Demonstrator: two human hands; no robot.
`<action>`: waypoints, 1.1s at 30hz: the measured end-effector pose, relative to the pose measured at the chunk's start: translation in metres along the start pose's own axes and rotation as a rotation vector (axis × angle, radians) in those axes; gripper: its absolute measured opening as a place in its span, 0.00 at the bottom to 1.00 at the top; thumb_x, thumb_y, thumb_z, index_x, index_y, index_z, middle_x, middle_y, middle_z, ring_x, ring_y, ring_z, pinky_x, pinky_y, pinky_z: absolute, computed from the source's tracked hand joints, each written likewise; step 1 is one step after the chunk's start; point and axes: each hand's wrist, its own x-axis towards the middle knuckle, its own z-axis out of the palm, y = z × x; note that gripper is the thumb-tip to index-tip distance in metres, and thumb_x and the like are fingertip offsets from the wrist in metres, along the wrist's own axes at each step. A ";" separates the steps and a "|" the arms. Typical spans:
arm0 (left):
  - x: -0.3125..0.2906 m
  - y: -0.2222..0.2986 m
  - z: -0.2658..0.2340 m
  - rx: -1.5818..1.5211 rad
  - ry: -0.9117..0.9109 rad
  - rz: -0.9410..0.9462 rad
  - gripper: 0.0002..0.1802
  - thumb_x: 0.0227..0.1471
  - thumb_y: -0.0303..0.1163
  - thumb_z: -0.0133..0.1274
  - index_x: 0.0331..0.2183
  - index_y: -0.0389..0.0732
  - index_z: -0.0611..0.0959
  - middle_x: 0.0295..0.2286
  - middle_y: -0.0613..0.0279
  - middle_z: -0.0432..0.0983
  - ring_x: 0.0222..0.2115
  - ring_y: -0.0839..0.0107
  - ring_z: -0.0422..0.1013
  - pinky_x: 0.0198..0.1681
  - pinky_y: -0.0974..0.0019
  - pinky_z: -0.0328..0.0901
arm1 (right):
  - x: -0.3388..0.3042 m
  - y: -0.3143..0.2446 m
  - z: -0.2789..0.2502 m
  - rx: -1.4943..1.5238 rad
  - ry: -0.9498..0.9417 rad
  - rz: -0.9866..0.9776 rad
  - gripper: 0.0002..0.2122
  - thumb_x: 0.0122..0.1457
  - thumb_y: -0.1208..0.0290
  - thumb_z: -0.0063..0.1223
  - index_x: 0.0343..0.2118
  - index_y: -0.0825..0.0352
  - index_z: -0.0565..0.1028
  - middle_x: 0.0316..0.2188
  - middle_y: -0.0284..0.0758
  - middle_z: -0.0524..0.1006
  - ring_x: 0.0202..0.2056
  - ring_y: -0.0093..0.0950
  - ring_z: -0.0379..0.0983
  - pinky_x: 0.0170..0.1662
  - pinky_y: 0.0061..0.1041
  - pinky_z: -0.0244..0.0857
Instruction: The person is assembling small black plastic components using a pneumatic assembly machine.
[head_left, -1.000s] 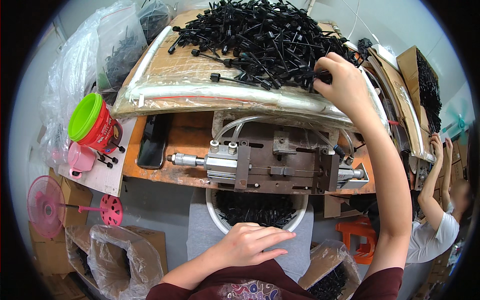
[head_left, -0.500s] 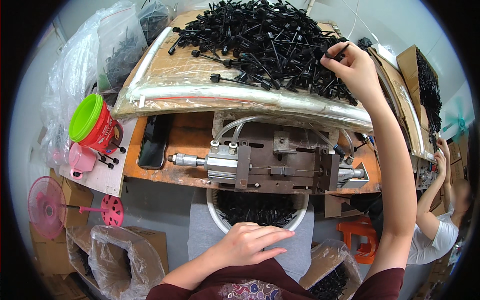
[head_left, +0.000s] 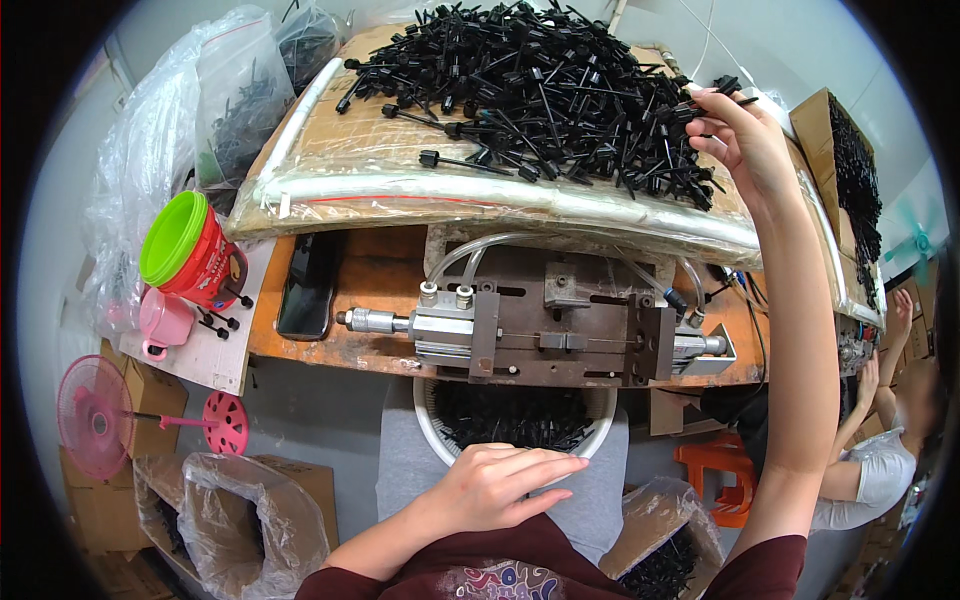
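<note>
1. Your right hand (head_left: 750,150) is beyond the metal fixture (head_left: 575,355), off toward its right end, thumb and fingers curled nearly together; a black part shows at the fingertips, but whether you grip it, you cannot tell.
2. The pile of black parts (head_left: 540,90) lies behind the fixture, on plastic-wrapped cardboard (head_left: 310,145).
3. Your left hand (head_left: 500,485) is in front of the fixture, fingers extended, thumb apart, nothing visibly held.
4. A white basket (head_left: 427,425) of black parts sits just before the fixture.

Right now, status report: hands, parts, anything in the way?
Right hand at black parts pile, grip unclear. Left hand open near white basket. Metal fixture between hands.
</note>
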 end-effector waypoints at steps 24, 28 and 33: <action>0.035 0.007 -0.024 0.082 0.267 0.021 0.19 0.39 0.19 0.67 0.38 0.36 0.86 0.36 0.55 0.82 0.34 0.63 0.79 0.36 0.66 0.75 | -0.228 0.048 0.052 0.593 -0.266 0.668 0.08 0.61 0.74 0.56 0.39 0.72 0.72 0.29 0.42 0.80 0.19 0.24 0.76 0.23 0.20 0.72; 0.036 0.004 -0.018 0.298 0.274 -0.020 0.18 0.37 0.20 0.67 0.36 0.37 0.86 0.38 0.55 0.81 0.35 0.63 0.78 0.35 0.66 0.74 | -0.243 0.042 0.048 0.533 -0.148 0.576 0.07 0.62 0.75 0.55 0.37 0.71 0.70 0.29 0.45 0.80 0.20 0.23 0.75 0.24 0.20 0.72; 0.045 -0.016 -0.006 0.560 0.182 0.031 0.14 0.40 0.25 0.65 0.35 0.37 0.85 0.46 0.56 0.79 0.38 0.62 0.77 0.40 0.63 0.73 | -0.254 0.038 0.046 0.543 -0.079 0.500 0.06 0.63 0.75 0.54 0.36 0.70 0.69 0.32 0.45 0.79 0.22 0.23 0.75 0.23 0.20 0.71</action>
